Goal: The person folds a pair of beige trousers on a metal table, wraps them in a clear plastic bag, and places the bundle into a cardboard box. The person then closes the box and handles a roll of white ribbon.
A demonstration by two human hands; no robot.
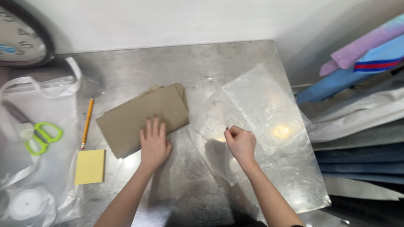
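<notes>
Both forearms bare, no sleeves; left hand [154, 143] and right hand [240, 143] without gloves or rings.

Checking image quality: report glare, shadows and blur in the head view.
Head view: bright glare spots on the clear plastic sheet and steel table; right hand casts a soft shadow; left hand is sharp; edges look bowed.

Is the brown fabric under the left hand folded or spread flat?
Folded: the brown fabric shows stacked layer edges at its upper right corner, with the left hand flat on it.
</notes>
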